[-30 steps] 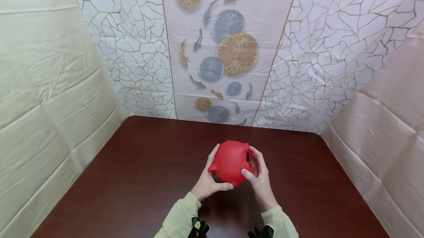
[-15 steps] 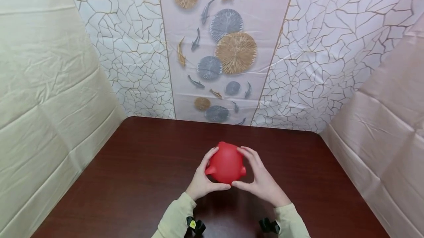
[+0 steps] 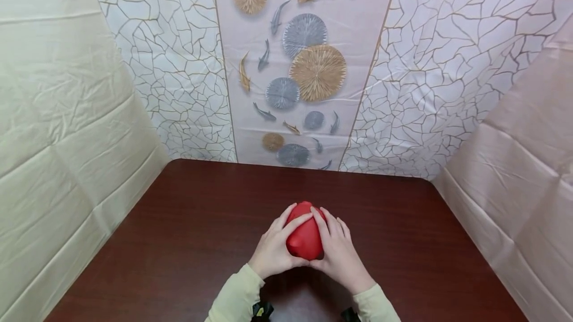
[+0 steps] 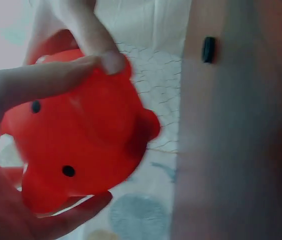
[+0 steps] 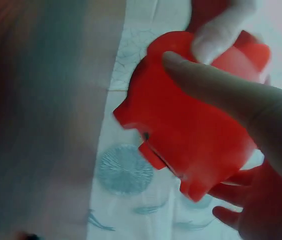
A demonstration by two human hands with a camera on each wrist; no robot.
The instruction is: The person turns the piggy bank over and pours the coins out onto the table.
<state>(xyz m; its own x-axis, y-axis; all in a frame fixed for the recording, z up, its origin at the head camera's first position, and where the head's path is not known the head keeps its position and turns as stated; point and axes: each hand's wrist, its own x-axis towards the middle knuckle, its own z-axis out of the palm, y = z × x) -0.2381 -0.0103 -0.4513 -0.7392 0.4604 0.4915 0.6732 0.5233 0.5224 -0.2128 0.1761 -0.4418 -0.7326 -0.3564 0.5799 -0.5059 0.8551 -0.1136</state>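
Head view: one red pig figure (image 3: 304, 240) sits between two hands, raised off the worktop (image 3: 188, 232), about midway between its left and right edges and well short of the far edge. The left hand (image 3: 273, 250) has its grip curled round the figure's left side; the right hand (image 3: 338, 253) has its grip curled round the right side, so both pinch the same single thing. The two thumbs meet on the figure's near side, and the forefingers reach toward each other over the upper part, red surface showing between them. In the left wrist view the figure shows two black eyes (image 4: 68, 171), and its rounded body fills the space between thumb and fingers. The right wrist view shows several stubby projections standing out past the fingers. There are two pale sleeves (image 3: 239, 294), with one black device (image 3: 262, 310) at each wrist, two in all. Behind the far edge hangs one patterned backdrop (image 3: 179, 63), flanked by two plain beige cloths (image 3: 53, 113). One small black piece (image 4: 209, 50) appears against the worktop in the left wrist view; what it is cannot be told.
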